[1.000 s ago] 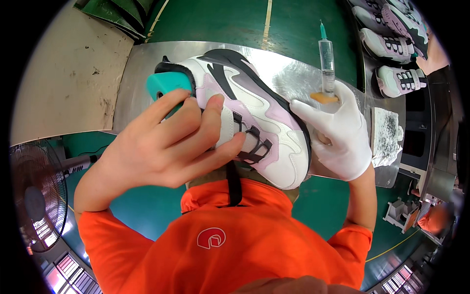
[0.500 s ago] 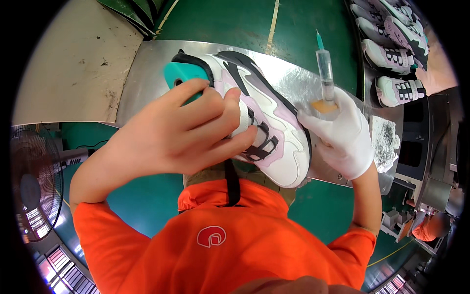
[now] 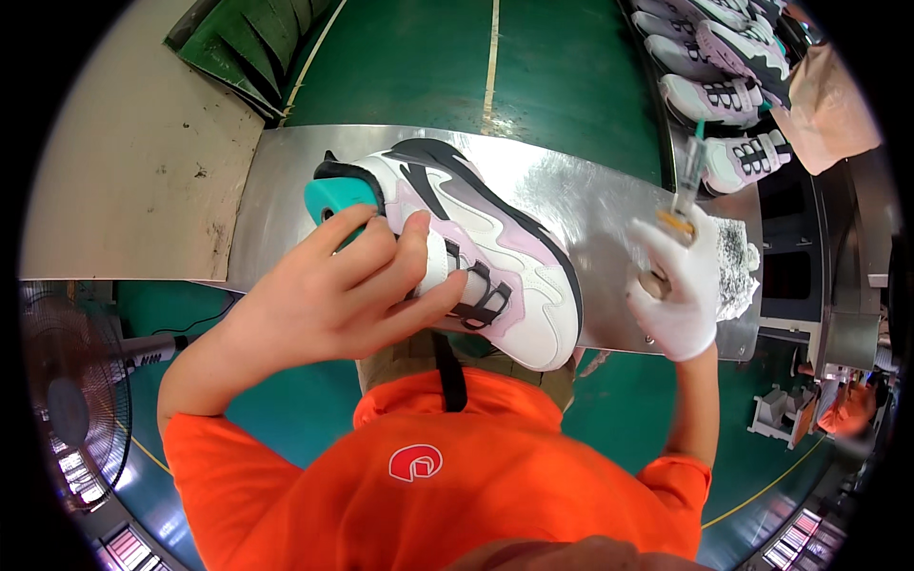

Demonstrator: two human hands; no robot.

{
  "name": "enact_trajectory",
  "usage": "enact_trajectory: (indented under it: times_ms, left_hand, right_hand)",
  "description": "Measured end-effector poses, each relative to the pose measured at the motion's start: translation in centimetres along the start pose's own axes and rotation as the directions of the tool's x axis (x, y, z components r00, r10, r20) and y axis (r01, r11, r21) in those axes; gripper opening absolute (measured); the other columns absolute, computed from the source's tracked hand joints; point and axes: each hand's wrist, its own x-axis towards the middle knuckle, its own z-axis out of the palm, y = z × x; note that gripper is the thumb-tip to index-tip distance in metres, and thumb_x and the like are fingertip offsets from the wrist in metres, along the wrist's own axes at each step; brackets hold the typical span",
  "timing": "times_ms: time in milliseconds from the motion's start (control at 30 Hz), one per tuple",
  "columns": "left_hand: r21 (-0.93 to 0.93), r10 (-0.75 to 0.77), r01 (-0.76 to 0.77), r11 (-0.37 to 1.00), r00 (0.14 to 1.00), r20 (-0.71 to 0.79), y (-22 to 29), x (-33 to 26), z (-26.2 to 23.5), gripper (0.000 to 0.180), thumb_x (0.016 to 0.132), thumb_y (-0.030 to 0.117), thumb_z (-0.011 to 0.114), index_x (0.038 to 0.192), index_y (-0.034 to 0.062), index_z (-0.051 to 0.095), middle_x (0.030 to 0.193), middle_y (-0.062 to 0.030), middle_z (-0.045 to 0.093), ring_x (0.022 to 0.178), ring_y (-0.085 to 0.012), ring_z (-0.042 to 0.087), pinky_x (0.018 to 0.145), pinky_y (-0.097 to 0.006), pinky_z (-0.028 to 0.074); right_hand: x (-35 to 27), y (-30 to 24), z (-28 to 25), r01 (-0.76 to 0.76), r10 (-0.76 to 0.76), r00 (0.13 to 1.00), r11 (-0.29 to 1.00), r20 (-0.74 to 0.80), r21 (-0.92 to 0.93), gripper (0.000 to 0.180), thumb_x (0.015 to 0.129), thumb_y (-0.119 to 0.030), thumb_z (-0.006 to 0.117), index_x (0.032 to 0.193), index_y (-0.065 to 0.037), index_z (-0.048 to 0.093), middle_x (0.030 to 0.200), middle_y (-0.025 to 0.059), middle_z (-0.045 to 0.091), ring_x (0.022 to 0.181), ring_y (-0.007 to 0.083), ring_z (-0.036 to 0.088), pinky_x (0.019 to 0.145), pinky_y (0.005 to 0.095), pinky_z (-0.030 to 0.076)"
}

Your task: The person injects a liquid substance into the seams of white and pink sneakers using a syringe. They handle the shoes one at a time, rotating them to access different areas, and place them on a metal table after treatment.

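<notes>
A white, pink and black sneaker (image 3: 495, 247) with a teal heel tab lies tilted over the metal table (image 3: 571, 181). My bare left hand (image 3: 352, 295) grips it across the strapped upper. My right hand (image 3: 678, 285), in a white glove, holds a clear syringe (image 3: 687, 176) with a green tip, pointing up. That hand is to the right of the shoe and apart from it.
Several similar sneakers (image 3: 724, 95) lie in a row at the upper right. A white rag (image 3: 738, 271) sits on the table's right end. A fan (image 3: 71, 400) stands at the lower left, and a beige panel (image 3: 124, 162) at the left.
My right hand with the syringe has moved off the shoe's toe to the right. My left hand keeps its grip on the sneaker.
</notes>
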Motion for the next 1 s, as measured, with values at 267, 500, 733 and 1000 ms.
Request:
enact_trajectory:
  times_ms: [267,500,733,1000]
  left_hand:
    - [0.004,-0.027,0.027,1.000,0.999,-0.035,0.2,-0.3,0.1,0.051,0.066,0.007,0.065,0.114,0.0244,0.065,0.113,-0.0121,0.061,0.085,-0.0230,0.053,0.082,-0.037,0.054]
    - [0.013,-0.008,0.009,1.000,1.000,-0.023,0.2,-0.6,0.1,0.051,0.067,0.002,0.062,0.114,0.0232,0.065,0.114,-0.0121,0.061,0.083,-0.0225,0.052,0.081,-0.037,0.054]
    - [-0.013,-0.023,0.022,1.000,0.995,-0.098,-0.1,-0.1,0.2,0.046,0.067,0.005,0.063,0.110,0.0234,0.068,0.110,-0.0126,0.062,0.081,-0.0223,0.054,0.076,-0.035,0.055]
    - [-0.093,-0.071,0.054,0.994,0.979,-0.190,-8.9,6.1,3.2,0.051,0.059,0.013,0.077,0.109,0.0181,0.067,0.100,-0.0102,0.062,0.073,-0.0234,0.056,0.059,-0.031,0.049]
  right_hand:
    - [6.1,-2.6,4.3,-0.087,0.091,0.994,0.994,-0.061,0.060,0.041,0.066,-0.004,0.065,0.107,-0.011,0.060,0.110,0.0175,0.055,0.084,0.0309,0.063,0.073,0.0398,0.054]
    - [7.8,-3.8,5.2,0.159,-0.161,0.987,0.977,-0.003,-0.141,0.031,0.063,-0.009,0.066,0.094,-0.009,0.062,0.096,0.0178,0.056,0.082,0.0376,0.060,0.070,0.0439,0.052]
    - [5.5,-2.2,1.5,0.165,-0.150,0.985,0.962,0.084,-0.216,0.043,0.064,-0.004,0.070,0.106,-0.011,0.062,0.112,0.0191,0.055,0.097,0.0349,0.059,0.074,0.0407,0.052]
    - [-6.1,3.5,3.4,-0.495,0.688,0.679,0.686,-0.256,0.533,0.095,0.066,0.005,0.072,0.148,-0.004,0.025,0.123,0.0128,0.048,0.099,0.0175,0.053,0.079,0.0281,0.050]
